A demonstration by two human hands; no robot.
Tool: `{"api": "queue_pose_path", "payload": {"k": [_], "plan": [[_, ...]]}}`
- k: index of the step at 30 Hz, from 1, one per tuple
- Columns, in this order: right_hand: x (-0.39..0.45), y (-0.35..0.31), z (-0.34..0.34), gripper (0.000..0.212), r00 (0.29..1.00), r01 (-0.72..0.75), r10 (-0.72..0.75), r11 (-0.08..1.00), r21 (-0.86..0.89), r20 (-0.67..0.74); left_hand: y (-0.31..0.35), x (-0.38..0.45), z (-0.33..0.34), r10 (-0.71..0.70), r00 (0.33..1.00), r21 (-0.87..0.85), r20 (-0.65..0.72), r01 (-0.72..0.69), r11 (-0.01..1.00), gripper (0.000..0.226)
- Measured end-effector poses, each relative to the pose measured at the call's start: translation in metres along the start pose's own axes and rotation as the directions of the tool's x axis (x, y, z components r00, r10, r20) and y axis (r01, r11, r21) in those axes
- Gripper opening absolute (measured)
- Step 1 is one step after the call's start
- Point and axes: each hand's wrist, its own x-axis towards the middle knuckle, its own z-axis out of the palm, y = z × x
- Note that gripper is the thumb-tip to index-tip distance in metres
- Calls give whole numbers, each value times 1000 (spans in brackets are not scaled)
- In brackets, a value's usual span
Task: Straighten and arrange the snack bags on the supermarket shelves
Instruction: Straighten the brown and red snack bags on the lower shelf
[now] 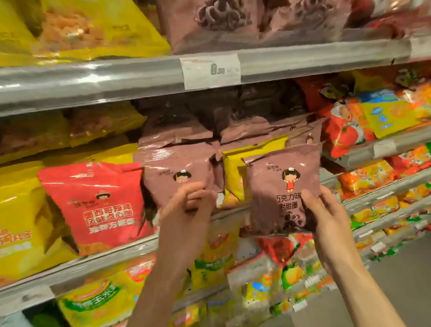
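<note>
Head view: right hand (326,213) with fingers clamped on brown doughnut-snack bag (286,190), pulled off the middle shelf (138,247), probably for re-facing; left hand (187,214), fingers curled on shelved brown bag (175,175), seemingly steadying its row.

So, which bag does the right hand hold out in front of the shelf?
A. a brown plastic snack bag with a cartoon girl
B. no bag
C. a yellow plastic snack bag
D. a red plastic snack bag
A: the right hand grips the lower corner of the brown plastic snack bag with a cartoon girl.
</note>
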Motion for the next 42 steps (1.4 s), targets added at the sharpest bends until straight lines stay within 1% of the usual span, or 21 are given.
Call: {"api": "queue_pose_path", "payload": {"k": [2, 5, 7, 8, 10, 11, 13, 14, 18, 22, 24, 26, 30, 32, 33, 34, 35, 37, 38, 42], "plan": [[15, 2, -18, 26, 999, -19, 17, 999, 45, 38, 7, 6, 27, 13, 999, 71, -31, -11, 997, 11], [35, 0, -37, 34, 987, -19, 11, 999, 50, 159, 14, 17, 48, 54, 995, 178, -83, -38, 983, 29], [47, -3, -44, 38, 974, -29, 20, 999, 36, 225, 20, 24, 57, 55, 997, 218, -54, -42, 975, 34], [52, -4, -46, 36, 971, -35, 25, 999, 36, 238, 22, 27, 60, 61, 997, 239, -39, -50, 970, 34], [58, -4, -48, 28, 976, -51, 41, 998, 42, 215, 24, 30, 65, 74, 997, 283, -37, -60, 957, 33], [60, -3, -49, 27, 978, -50, 41, 998, 41, 205, 23, 31, 68, 88, 995, 300, -45, -71, 951, 38], [63, 0, -50, 31, 977, -30, 25, 999, 22, 211, 22, 34, 72, 115, 991, 340, -64, -87, 937, 51], [64, 1, -51, 34, 975, -25, 22, 1000, 14, 220, 21, 36, 74, 124, 990, 361, -71, -91, 928, 54], [69, 2, -54, 36, 973, -45, 34, 998, 43, 229, 15, 37, 79, 195, 978, 452, -73, -142, 880, 39], [69, 2, -57, 39, 975, -67, 52, 996, 66, 214, 9, 34, 77, 240, 970, 509, -40, -187, 840, 38], [68, 4, -57, 38, 979, -70, 53, 994, 81, 197, 9, 33, 78, 260, 965, 499, -24, -214, 840, 36], [67, 5, -56, 41, 980, -72, 56, 994, 79, 191, 10, 34, 78, 265, 964, 453, -30, -223, 863, 33], [66, 6, -54, 44, 981, -72, 56, 994, 77, 188, 19, 33, 70, 193, 974, 264, -117, -157, 952, 26], [67, 8, -52, 41, 985, -76, 63, 994, 74, 163, 25, 32, 62, 175, 971, 178, -164, -146, 973, 31], [68, 9, -51, 36, 987, -79, 68, 995, 69, 148, 28, 32, 57, 182, 966, 156, -184, -154, 976, 35], [69, 11, -48, 32, 988, -89, 80, 994, 64, 130, 31, 31, 52, 198, 959, 145, -201, -170, 975, 34], [70, 12, -44, 32, 989, -103, 97, 993, 54, 112, 33, 31, 46, 215, 953, 140, -212, -188, 972, 29], [70, 11, -33, 44, 989, -119, 116, 993, 24, 96, 36, 29, 35, 227, 948, 134, -223, -201, 970, 22], [70, 11, -26, 49, 990, -109, 107, 994, 14, 92, 37, 28, 29, 226, 948, 127, -226, -201, 971, 21], [72, 5, 3, 49, 996, -41, 44, 999, -36, 82, 37, 24, 7, 221, 942, 105, -254, -201, 974, 19]]}}
